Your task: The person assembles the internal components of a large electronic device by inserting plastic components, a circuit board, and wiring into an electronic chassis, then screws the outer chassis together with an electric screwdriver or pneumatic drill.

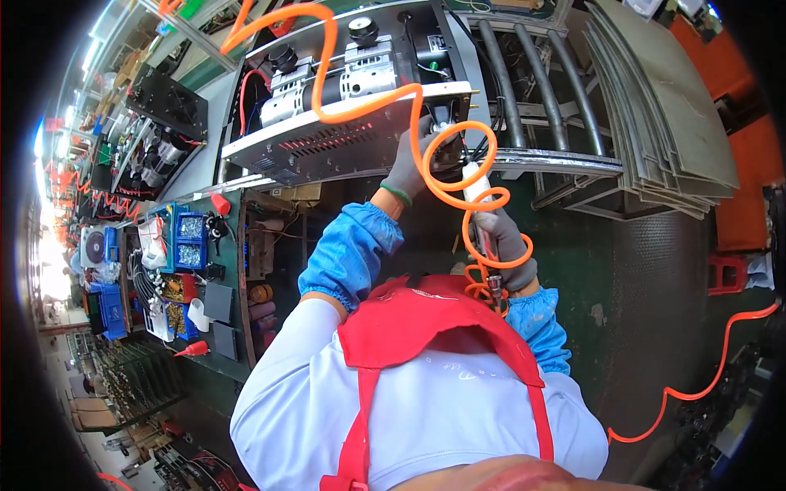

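In front of me stands a black metal machine (327, 147) with silver compressor-like motors (368, 69) inside and a pale edge strip along its near side. My left hand (407, 168), in a grey glove, reaches up to the machine's near right corner beside a dark part. Its fingertips are partly hidden by the corner and the hose. My right hand (512, 245), also gloved, is closed around a pneumatic screwdriver (476, 184). The tool's tip points up toward that same corner. An orange coiled air hose (458, 200) loops in front of it.
A roller conveyor (536, 86) lies right of the machine, beside stacked grey sheets (655, 114). At left, a green bench (232, 286) carries blue bins of small hardware (191, 227) and a red-capped bottle (219, 204). Another black machine (168, 102) stands farther left.
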Tool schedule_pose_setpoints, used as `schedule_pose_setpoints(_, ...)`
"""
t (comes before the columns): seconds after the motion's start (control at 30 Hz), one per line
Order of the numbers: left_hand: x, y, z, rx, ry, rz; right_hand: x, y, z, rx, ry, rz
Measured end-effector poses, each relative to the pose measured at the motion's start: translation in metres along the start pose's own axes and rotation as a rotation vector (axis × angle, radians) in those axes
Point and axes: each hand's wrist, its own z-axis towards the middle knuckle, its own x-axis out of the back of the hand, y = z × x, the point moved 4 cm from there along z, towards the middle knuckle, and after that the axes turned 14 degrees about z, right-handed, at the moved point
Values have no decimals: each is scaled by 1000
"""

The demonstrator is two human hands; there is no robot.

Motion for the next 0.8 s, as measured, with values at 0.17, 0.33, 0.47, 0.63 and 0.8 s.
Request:
schedule_pose_setpoints(0.17, -12, 23, -15, -90, 21, 164, -13, 3, 6, 118, 48, -140)
schedule_pose_setpoints(0.33, -12, 31, -20, -52, 18, 149, 1, 15, 22, 100, 67, -48)
schedule_pose_setpoints(0.47, -17, 28, -16, 66, 66, 32, -8, 11, 27, 191, 81, -24)
schedule_pose_setpoints(0.63, -13, 30, -15, -26, -28, 197, -5, 10, 25, 122, 74, -138)
schedule_pose_setpoints(0.8, -11, 9, -3, 83, 10, -45, -5, 7, 28, 134, 46, -177)
